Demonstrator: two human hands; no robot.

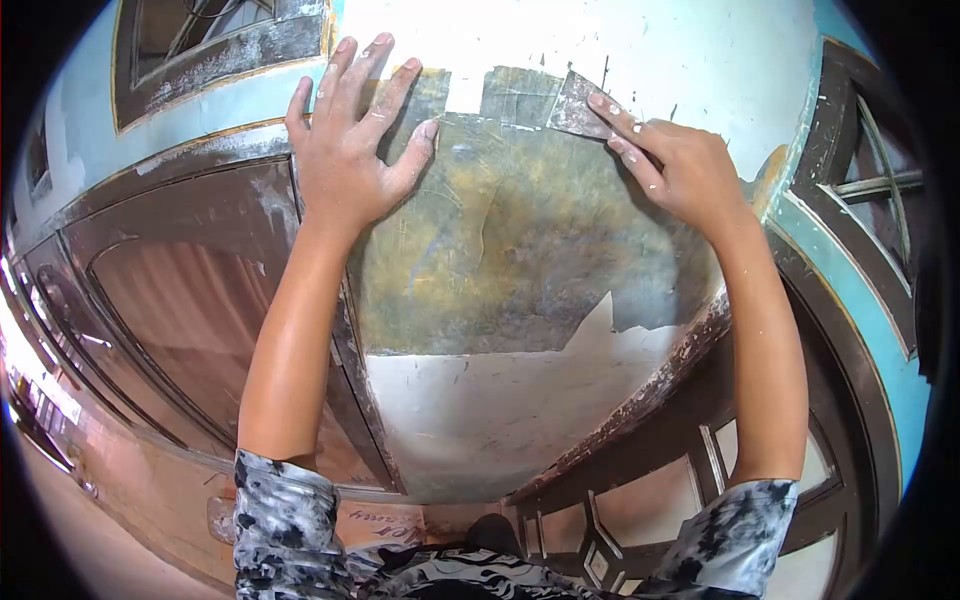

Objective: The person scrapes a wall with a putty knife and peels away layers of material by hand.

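My left hand [355, 135] lies against the wall with its fingers spread, close to the dark window frame; white specks mark the fingertips. In my right hand [680, 165] is a flat, stained scraper [582, 105], gripped between thumb and fingers. Its blade rests at the upper edge of a grey-green and yellowish bare patch [520, 230] on the wall. White paint [700, 60] borders this patch above, and a white area [480, 410] lies beneath it with a jagged, pointed edge. The handle of the scraper, if it has one, is hidden by my hand.
At left stands a brown wooden door or window panel [190, 290] with a curtain behind the glass. A dark wooden door [640, 480] with pale panes is at lower right. Light blue wall strips [840, 270] and another dark window frame [870, 170] border the right side.
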